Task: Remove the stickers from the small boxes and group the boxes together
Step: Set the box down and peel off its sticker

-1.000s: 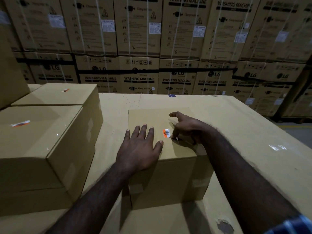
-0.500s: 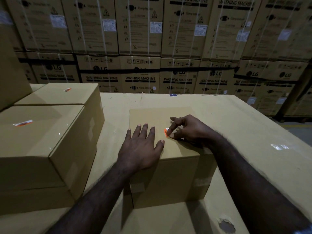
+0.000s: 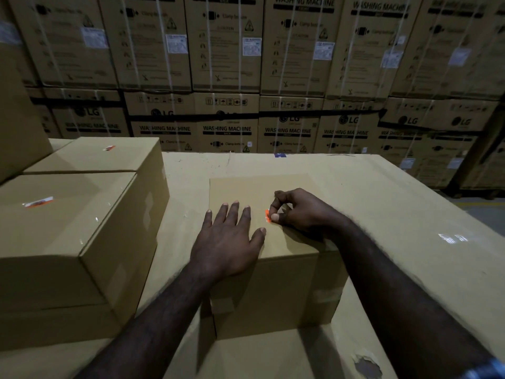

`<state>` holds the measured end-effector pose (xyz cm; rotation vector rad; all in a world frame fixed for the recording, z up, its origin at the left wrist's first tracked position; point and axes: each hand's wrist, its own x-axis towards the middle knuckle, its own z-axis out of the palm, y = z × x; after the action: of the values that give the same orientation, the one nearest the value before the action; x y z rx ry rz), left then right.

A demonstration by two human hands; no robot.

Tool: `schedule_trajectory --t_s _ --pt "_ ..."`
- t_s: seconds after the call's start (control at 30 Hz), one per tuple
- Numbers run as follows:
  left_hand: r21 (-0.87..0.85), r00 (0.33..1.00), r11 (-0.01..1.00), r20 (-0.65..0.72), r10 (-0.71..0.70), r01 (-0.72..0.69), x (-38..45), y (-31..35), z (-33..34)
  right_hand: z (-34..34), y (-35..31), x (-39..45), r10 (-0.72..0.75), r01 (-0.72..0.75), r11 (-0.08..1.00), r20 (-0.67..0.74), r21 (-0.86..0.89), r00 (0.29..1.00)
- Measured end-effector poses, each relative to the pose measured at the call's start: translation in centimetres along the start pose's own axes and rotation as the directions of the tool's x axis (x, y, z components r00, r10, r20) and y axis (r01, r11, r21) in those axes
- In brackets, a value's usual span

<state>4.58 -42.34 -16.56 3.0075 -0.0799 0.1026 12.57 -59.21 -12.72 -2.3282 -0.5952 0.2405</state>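
Note:
A small brown box (image 3: 273,291) stands in front of me on a large cardboard surface (image 3: 396,209). My left hand (image 3: 226,242) lies flat on its top with fingers spread. My right hand (image 3: 297,212) pinches an orange and white sticker (image 3: 267,216) between thumb and forefinger on the box top; only the sticker's orange edge shows. To the left stand two more small boxes: a near one (image 3: 68,242) with an orange sticker (image 3: 38,201) on top, and a far one (image 3: 109,160) with its own sticker (image 3: 108,148).
A wall of stacked LG washing machine cartons (image 3: 273,64) fills the background. Another carton (image 3: 16,119) rises at the far left. The surface has a torn hole (image 3: 367,366) near its front right, and the floor (image 3: 486,212) shows beyond the right edge.
My right hand's forefinger and thumb have closed on the sticker, covering its white part. My left hand has stayed flat on the box.

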Motion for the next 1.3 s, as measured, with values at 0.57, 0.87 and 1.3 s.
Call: schedule_trajectory --t_s 0.57,0.87,1.3 --pt "0.012 1.000 1.000 0.010 0.001 -0.001 0.2 -0.2 0.2 0.9 0.5 -1.0 -0.016 0.149 0.916 -0.336 0.373 0.942" --pt "0.003 1.000 1.000 0.005 0.006 -0.006 0.1 -0.1 0.0 1.1 0.9 -1.3 -0.053 0.151 0.949 -0.332 0.276 0.942" --pt "0.008 1.000 1.000 -0.017 0.011 -0.011 0.2 -0.2 0.4 2.0 1.1 -0.4 -0.064 -0.004 0.967 -0.257 -0.254 0.964"
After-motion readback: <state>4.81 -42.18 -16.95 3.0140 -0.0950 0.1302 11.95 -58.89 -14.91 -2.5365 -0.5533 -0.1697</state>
